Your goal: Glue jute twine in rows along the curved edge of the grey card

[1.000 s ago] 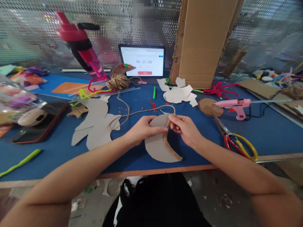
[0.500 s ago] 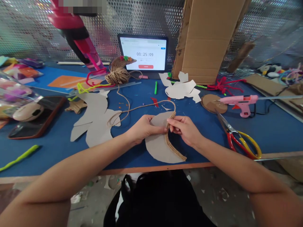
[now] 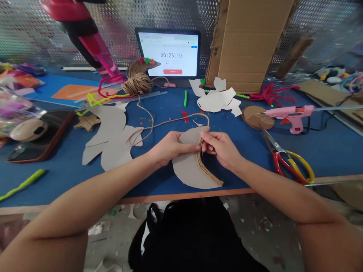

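Head view: my left grip (image 3: 171, 150) clasps the grey crescent (image 3: 188, 170), left of the scissors (image 3: 279, 147); my right grip (image 3: 220, 146), nearer the scissors, pinches twine (image 3: 209, 173) along its inner edge. Both holds match half a second ago, but the tablet (image 3: 170, 43), beyond and left of the scissors, now reads 00:25:10, not 00:25:09.

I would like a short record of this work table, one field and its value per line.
Left hand: holds gray cardboard crescent
Right hand: pinches twine along the crescent's inner curve
Twine ball: beyond the left hand, strand leading to the crescent
Tablet: screen reads 00:25:10
Glue gun: pink, nozzle overlapping brown disc in view
Scissors: right of the right hand, red and yellow handles
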A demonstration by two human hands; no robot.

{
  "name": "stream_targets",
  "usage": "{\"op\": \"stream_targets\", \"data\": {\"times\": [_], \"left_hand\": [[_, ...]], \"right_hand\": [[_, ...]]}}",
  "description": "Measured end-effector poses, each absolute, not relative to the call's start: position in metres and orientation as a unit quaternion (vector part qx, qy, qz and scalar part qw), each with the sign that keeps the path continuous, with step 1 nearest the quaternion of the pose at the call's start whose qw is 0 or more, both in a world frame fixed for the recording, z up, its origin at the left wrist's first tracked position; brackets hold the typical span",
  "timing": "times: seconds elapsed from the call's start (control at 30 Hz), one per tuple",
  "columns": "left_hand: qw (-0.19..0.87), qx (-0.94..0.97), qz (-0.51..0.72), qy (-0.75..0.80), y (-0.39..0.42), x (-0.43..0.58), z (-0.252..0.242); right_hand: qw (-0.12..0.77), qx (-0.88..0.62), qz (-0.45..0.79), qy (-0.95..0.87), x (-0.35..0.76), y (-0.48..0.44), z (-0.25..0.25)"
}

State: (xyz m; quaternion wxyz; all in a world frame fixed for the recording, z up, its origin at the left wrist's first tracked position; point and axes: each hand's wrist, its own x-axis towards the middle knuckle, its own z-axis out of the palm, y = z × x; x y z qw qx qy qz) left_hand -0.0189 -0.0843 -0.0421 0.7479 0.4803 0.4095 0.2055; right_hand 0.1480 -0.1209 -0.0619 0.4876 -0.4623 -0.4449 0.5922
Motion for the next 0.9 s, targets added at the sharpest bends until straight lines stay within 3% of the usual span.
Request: {"op": "stream_targets", "data": {"times": [0.9], "left_hand": [[0.688, 0.58, 0.17, 0.401, -0.077, -0.026, -0.039]], "right_hand": [[0.387, -0.486, 0.648, -0.442, 0.16, -0.124, -0.056]]}}
